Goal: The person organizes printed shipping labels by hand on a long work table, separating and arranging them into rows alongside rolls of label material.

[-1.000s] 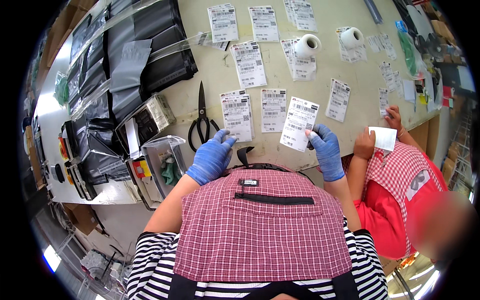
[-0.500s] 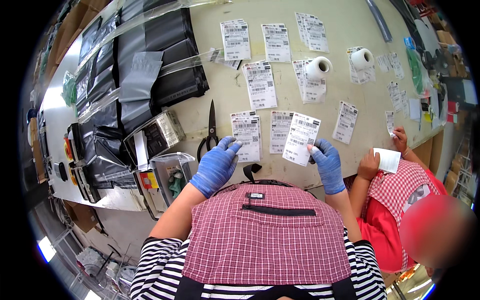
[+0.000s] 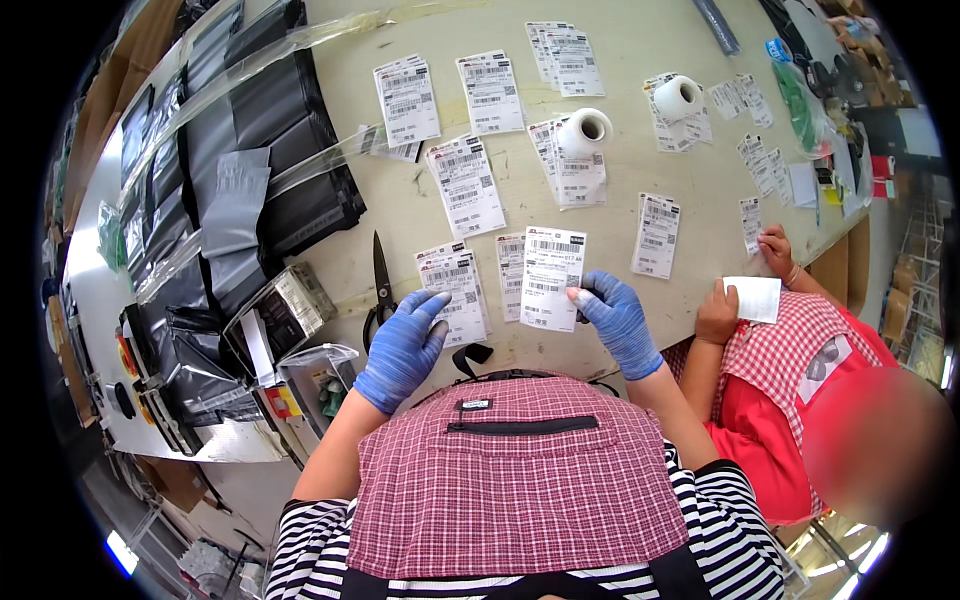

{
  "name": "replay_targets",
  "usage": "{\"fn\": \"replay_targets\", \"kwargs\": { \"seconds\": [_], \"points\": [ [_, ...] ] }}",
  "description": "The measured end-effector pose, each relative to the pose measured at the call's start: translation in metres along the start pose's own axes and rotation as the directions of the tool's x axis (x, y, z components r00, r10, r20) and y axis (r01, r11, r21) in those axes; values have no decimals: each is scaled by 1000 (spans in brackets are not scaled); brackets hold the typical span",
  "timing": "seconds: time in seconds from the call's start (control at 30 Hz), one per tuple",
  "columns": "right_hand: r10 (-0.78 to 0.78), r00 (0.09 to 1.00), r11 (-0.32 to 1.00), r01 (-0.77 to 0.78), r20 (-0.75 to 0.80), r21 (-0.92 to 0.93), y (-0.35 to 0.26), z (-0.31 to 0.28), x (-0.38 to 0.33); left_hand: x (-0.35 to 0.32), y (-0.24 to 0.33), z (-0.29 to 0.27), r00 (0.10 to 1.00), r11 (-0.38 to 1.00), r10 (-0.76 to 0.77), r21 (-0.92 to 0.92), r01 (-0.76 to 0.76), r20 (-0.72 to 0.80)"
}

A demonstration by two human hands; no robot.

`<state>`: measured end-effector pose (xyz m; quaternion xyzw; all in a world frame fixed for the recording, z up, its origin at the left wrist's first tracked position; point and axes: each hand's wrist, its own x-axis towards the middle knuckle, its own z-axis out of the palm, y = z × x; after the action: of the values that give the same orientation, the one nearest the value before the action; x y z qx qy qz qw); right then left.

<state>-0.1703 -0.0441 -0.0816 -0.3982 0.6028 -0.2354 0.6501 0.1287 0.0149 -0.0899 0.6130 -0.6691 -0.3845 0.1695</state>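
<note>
A white printed shipping label (image 3: 548,262) is pinched at its right edge between the thumb and fingers of my right hand (image 3: 622,325). It partly covers a label pile (image 3: 510,275) on the table. My left hand (image 3: 402,348), in a blue glove like the right, has its fingers apart at the left edge of another label pile (image 3: 462,300). Whether the fingertips touch that pile I cannot tell. Black scissors (image 3: 381,270) lie just beyond my left hand, their handles partly behind it.
Several label piles, such as one at the middle (image 3: 468,190), lie on the table (image 3: 370,210). Label rolls (image 3: 585,132) stand farther back. Black plastic mailing bags (image 3: 270,130) fill the left side. A co-worker's hand (image 3: 717,312) holds white paper (image 3: 755,299) at my right.
The view has shifted, so the table's things appear farther left. My right hand has turned the held label more upright. My left hand remains beside the near-left label pile.
</note>
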Motion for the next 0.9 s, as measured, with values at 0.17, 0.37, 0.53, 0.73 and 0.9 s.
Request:
{"fn": "replay_targets", "kwargs": {
  "seconds": [0.17,0.37,0.53,0.73,0.9],
  "points": [
    [-37,999,999,36,29,25,-6,1,9,21,14,-7,999,992,21,-124,-26,-45],
    [-1,1000,1000,2,-25,30,-2,-9,17,38,23,-14,996,987,85,-140,-81,22],
    [-69,998,996,69,9,-63,-4,-13,18,35,27,-3,988,958,-74,-264,107,133],
    [-127,971,991,133,201,-14,-12,-8,11,39,53,4,886,562,-257,-686,462,386],
    [-157,939,979,188,305,-76,-15,-8,7,44,65,8,839,473,-299,-693,544,455]
  ]
}}
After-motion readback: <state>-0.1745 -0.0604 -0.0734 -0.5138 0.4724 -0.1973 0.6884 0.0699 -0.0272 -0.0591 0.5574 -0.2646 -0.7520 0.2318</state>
